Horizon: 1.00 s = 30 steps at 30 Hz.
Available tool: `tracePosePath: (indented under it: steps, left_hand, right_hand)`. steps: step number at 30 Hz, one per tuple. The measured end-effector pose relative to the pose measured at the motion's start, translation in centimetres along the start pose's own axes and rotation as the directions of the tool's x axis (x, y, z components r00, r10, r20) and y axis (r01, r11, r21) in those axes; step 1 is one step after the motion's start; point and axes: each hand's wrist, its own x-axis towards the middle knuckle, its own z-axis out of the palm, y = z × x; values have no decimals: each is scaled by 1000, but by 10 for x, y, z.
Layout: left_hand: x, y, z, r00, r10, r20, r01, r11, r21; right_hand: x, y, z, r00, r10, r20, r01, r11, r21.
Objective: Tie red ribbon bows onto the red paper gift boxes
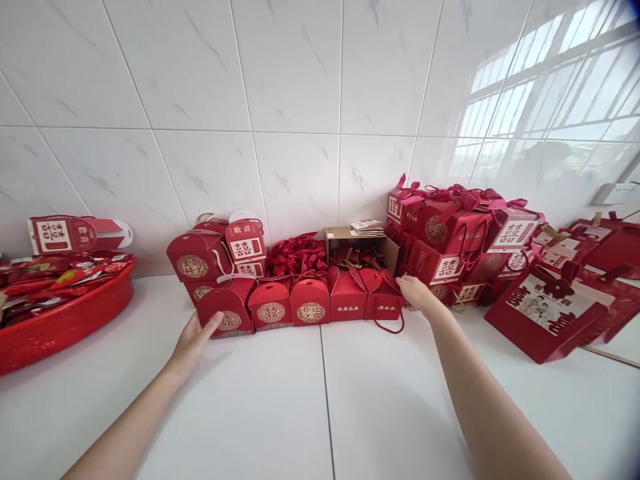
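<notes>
With 12 o'clock at the wall and 6 at the person, a row (310,312) of five red boxes stands on the counter (280,407), side by side, at the middle of the view. The left hand (193,340) is at its 9 o'clock end: the thumb lies on the front of the first box (229,321) and the other fingers go round its 9 o'clock side, so they look clamped on that corner. The right hand (413,291) is at the 3 o'clock end, its fingers bent against the upper corner of the last box (381,307); I cannot tell whether they grip or only touch.

The step in hand looks like steadying or lining up the row from both ends. The next move seems to call for light, even pressure inward, kept low so that the card sides do not buckle, and care with the cord (395,328) looped at the last box's front.

The printed fronts face roughly 6 o'clock, with the rounded flaps upward. The row's long axis runs about 9 to 3, its 9 o'clock end slightly nearer the person. Ribbons (297,255) lie just behind it towards 12, a carton (391,252) towards 1, and a pile of boxes (450,230) at 2
</notes>
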Motion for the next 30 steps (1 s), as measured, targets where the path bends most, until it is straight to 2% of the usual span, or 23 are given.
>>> tracePosePath:
  steps: [5, 9, 16, 22, 25, 27, 30]
  left_hand:
    - [14, -1, -22, 980, -192, 57, 200, 958, -205]
    - [16, 4, -26, 954, -296, 42, 297, 926, -231]
    - [15, 2, -20, 963, -264, 50, 267, 920, -287]
    - [22, -4, -27, 966, -243, -84, 208, 931, -300]
    - [25, -4, -29, 960, -249, -125, 204, 934, -292]
    - [26, -3, -30, 961, -256, -105, 217, 933, -285]
    - [25, -1, -29, 962, -275, -5, 262, 922, -287]
  right_hand:
    - [-7, -6, -11, 994, 81, 67, -80, 997, -21]
    - [-7, -7, -10, 995, 80, 59, -78, 996, -30]
    - [-3, -5, -7, 1000, 2, -22, -4, 997, -76]
    - [-3, -5, -14, 984, -64, -166, 55, 997, -58]
    - [-2, -4, -12, 980, -64, -187, 61, 998, -25]
    - [-1, -3, -8, 982, -62, -178, 63, 998, 2]
    - [1, -1, -2, 984, -61, -168, 70, 996, 47]
